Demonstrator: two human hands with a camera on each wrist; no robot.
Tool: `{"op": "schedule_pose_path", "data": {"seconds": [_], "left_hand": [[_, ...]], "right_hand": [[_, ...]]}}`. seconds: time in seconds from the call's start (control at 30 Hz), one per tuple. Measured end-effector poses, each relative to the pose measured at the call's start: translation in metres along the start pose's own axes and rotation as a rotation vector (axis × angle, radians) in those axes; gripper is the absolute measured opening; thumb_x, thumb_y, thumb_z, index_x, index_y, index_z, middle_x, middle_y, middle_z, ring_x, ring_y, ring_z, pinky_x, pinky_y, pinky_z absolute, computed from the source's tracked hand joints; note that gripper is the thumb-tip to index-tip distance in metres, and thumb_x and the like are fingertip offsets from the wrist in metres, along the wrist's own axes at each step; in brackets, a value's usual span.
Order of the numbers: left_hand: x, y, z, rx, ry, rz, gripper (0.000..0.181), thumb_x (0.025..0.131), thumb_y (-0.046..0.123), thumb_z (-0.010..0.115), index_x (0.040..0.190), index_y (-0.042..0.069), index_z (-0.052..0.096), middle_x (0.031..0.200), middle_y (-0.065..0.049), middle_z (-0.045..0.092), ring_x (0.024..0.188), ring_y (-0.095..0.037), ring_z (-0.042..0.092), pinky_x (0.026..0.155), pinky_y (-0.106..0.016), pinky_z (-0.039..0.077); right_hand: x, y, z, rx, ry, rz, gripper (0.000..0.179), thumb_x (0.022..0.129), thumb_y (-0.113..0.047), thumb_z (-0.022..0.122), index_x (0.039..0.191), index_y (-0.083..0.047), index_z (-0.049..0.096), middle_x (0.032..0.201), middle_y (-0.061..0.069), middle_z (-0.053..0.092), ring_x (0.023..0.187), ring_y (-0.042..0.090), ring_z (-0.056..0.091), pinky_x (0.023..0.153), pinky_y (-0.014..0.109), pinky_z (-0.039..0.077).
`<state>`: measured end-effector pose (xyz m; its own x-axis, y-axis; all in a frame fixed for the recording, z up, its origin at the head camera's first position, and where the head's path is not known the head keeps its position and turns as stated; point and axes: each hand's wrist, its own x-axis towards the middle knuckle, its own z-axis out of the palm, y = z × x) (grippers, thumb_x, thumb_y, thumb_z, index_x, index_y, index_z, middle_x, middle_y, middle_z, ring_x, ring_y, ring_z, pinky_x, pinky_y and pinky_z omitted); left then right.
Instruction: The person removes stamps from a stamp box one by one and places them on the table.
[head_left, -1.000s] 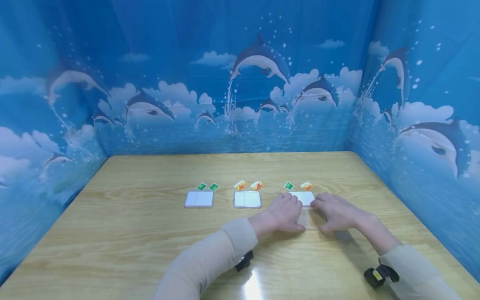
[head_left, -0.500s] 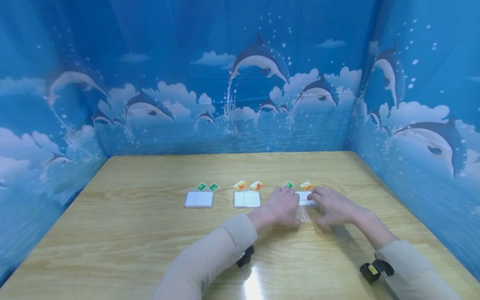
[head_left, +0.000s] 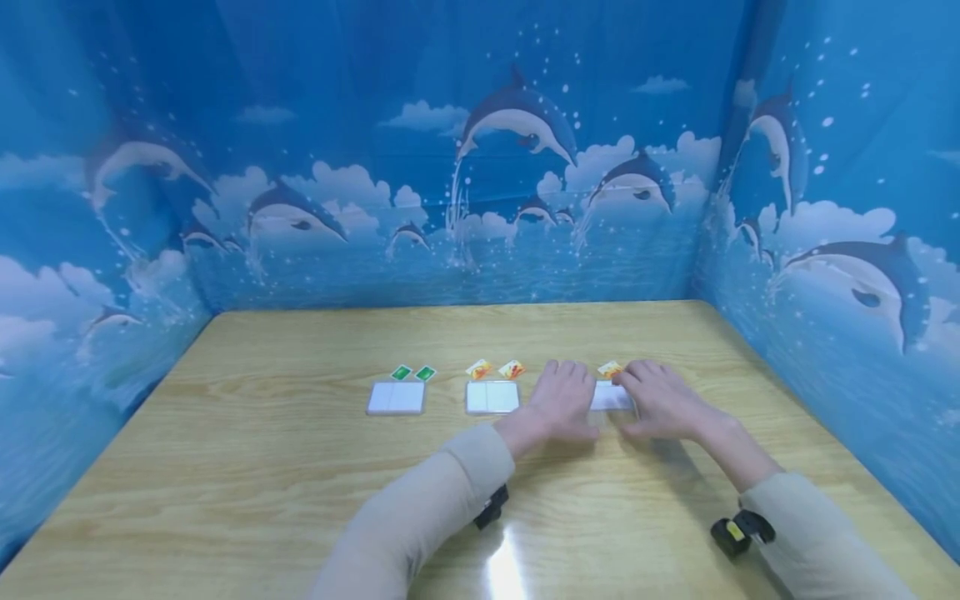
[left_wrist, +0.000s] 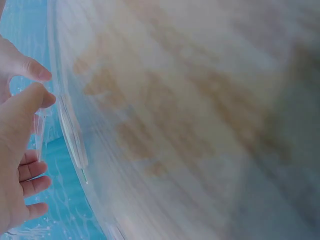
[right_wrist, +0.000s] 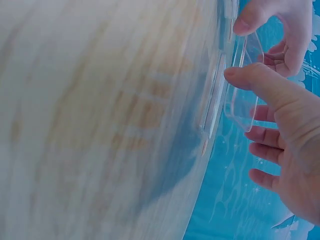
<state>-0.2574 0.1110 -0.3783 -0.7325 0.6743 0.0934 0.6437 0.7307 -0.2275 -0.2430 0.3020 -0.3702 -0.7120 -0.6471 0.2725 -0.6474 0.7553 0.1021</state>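
Observation:
A clear plastic lid (right_wrist: pixel 242 105) is held between both hands, tilted above the table in the right wrist view. My left hand (head_left: pixel 561 400) grips its left side and my right hand (head_left: pixel 658 402) its right side, thumbs near and fingers at the far side. Just beneath and beyond it lies the right-hand shallow case (head_left: pixel 611 397) with white contents, partly covered by the hands. An orange-and-white card (head_left: pixel 609 369) lies behind that case, by the right fingertips. In the left wrist view the lid (left_wrist: pixel 40 134) shows edge-on.
On the wooden table (head_left: pixel 285 483), a middle white case (head_left: pixel 492 397) has two orange cards (head_left: pixel 512 369) behind it. A left white case (head_left: pixel 396 398) has two green cards (head_left: pixel 425 372) behind it. A dolphin-print curtain (head_left: pixel 330 167) encloses the back and sides.
Both hands have moved away from me with the clear lid, over the right-hand case. The green card behind that case is now hidden by my left hand.

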Motion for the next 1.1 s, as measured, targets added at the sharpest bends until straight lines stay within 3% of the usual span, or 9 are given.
{"op": "schedule_pose_path", "data": {"seconds": [0.33,0.6,1.1], "left_hand": [[0.009,-0.009,0.001,-0.017,-0.019,-0.043,0.064,0.077,0.063,0.056,0.115,0.012,0.05,0.1,0.002,0.046,0.091,-0.014,0.042,0.082,-0.03,0.036],[0.014,-0.014,0.002,-0.06,-0.051,-0.06,0.064,0.079,0.059,0.057,0.12,0.012,0.05,0.109,0.0,0.049,0.099,-0.015,0.043,0.088,-0.032,0.036],[0.022,-0.016,0.006,-0.122,-0.108,-0.058,0.058,0.083,0.056,0.056,0.12,0.013,0.055,0.113,0.0,0.054,0.103,-0.015,0.045,0.093,-0.032,0.036]], "right_hand": [[0.011,0.011,0.004,-0.012,0.015,-0.01,0.055,0.061,-0.029,0.075,0.106,-0.002,0.058,0.098,0.011,0.053,0.095,0.032,0.049,0.077,0.05,0.042],[0.019,0.019,0.006,0.015,-0.052,0.013,0.06,0.064,-0.035,0.077,0.11,-0.001,0.059,0.104,0.014,0.054,0.099,0.033,0.049,0.077,0.05,0.042],[0.024,0.033,0.012,0.197,-0.193,0.076,0.058,0.067,-0.031,0.075,0.115,-0.001,0.06,0.105,0.01,0.056,0.096,0.027,0.051,0.08,0.046,0.043]]}}
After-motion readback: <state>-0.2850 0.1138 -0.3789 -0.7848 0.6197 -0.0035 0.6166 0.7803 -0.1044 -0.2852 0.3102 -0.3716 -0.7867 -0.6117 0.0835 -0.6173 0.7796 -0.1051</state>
